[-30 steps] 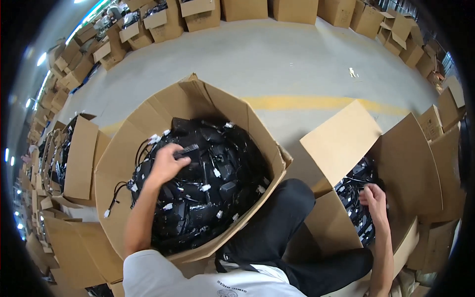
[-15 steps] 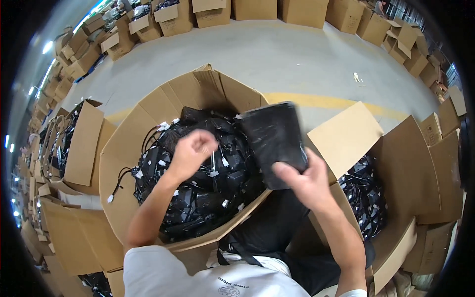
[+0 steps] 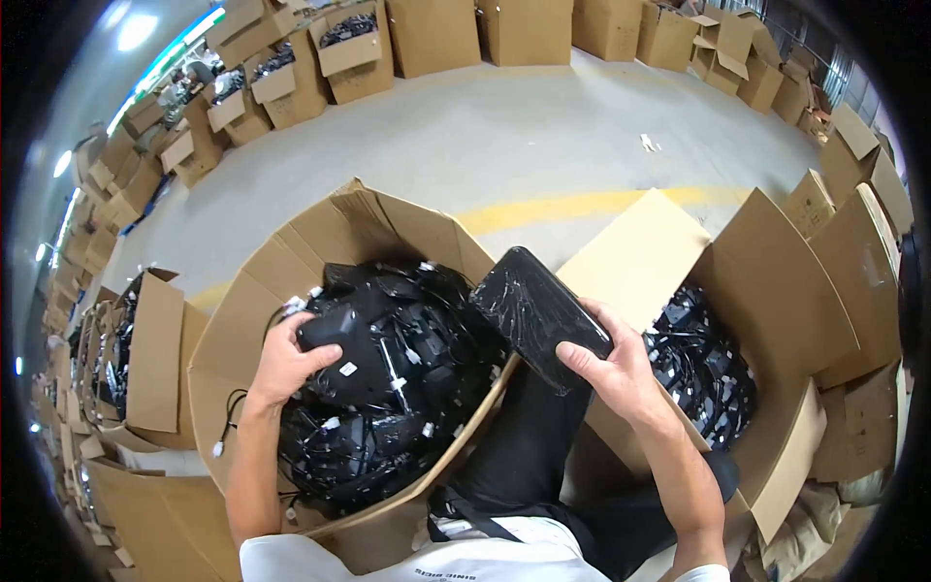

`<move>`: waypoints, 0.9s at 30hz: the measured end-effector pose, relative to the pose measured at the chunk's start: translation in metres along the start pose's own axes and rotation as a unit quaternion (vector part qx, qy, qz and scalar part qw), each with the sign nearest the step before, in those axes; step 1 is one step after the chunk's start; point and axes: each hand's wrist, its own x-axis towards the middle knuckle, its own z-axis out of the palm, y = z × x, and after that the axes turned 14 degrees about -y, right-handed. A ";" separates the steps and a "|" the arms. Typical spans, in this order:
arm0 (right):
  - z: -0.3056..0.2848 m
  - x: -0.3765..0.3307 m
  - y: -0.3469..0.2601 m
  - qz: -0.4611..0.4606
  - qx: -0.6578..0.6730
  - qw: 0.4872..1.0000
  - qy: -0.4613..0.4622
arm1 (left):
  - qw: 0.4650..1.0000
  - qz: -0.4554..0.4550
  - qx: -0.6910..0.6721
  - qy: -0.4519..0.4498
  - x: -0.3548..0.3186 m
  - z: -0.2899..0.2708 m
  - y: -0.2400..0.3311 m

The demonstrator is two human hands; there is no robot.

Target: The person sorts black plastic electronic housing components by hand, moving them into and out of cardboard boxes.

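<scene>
My right hand (image 3: 623, 373) is closed on a flat black rectangular slab (image 3: 535, 308), thumb on top. The slab's glossy surface shows crease- or crack-like streaks, and it is tilted above the near right rim of a large open carton (image 3: 225, 301). Inside that carton my left hand (image 3: 283, 364) grips a black plastic housing (image 3: 339, 335) with a small white label, thumb on top and fingers at its left side. Around it lies a heap of similar black parts (image 3: 388, 436) with cables and white connectors.
A second open carton (image 3: 790, 291) on the right holds more black cabled parts (image 3: 703, 378); its flap (image 3: 640, 257) sticks up between the two. Another filled carton (image 3: 155, 359) stands left. Rows of cartons (image 3: 529, 29) line the far side of the grey floor (image 3: 436, 136), beyond a yellow stripe (image 3: 553, 209).
My left hand has moved left and taken hold of a black housing in the heap. The slab in my right hand has turned and lowered. The view has shifted.
</scene>
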 end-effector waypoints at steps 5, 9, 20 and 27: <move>0.035 0.013 -0.006 -0.025 0.113 0.993 -0.011 | 0.916 0.149 -0.371 0.006 0.013 0.060 0.063; 0.067 0.014 -0.022 -0.143 0.122 0.982 -0.013 | 0.897 0.187 -0.400 0.035 0.034 0.117 0.085; 0.007 -0.027 -0.013 -0.095 0.063 0.987 0.112 | 0.920 0.213 -0.329 -0.005 0.077 0.211 0.103; -0.060 -0.072 -0.022 -0.126 0.137 0.973 0.133 | 0.912 0.193 -0.300 -0.204 0.097 0.237 0.084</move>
